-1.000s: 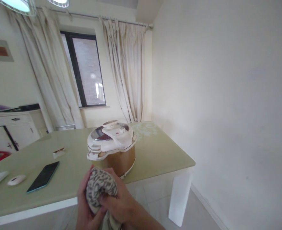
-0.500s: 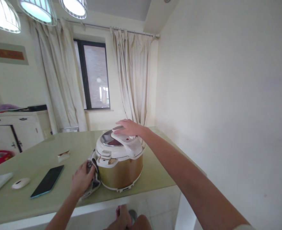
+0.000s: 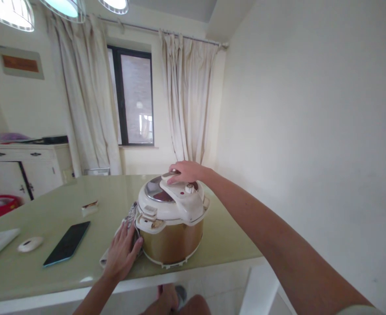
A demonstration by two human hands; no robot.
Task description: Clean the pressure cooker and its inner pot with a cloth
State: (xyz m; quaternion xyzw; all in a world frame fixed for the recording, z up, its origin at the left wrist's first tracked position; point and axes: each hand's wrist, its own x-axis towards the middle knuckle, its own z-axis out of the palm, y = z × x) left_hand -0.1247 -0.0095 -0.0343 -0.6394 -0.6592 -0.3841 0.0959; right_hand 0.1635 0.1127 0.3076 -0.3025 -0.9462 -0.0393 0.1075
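An electric pressure cooker (image 3: 173,243) with a gold body and white lid stands near the table's front edge. My right hand (image 3: 188,171) lies over the top of the lid handle (image 3: 175,186), fingers curled on its far end. On the cooker's left side, my left hand (image 3: 122,253) rests with fingers stretched out and thumb apart. Beneath it is a patterned cloth (image 3: 132,214), pressed between the palm and the cooker's side; much of the cloth is hidden by the hand.
On the green tabletop (image 3: 110,192) to the left lie a dark phone (image 3: 67,243), a white oval object (image 3: 30,244) and a small packet-like item (image 3: 90,207). A red tub (image 3: 2,205) stands beyond the table. A bare wall (image 3: 304,131) rises on the right.
My left hand has flattened out over the cloth, where its fingers were curled before. My right hand stays on the lid handle. The whole view has shifted slightly.
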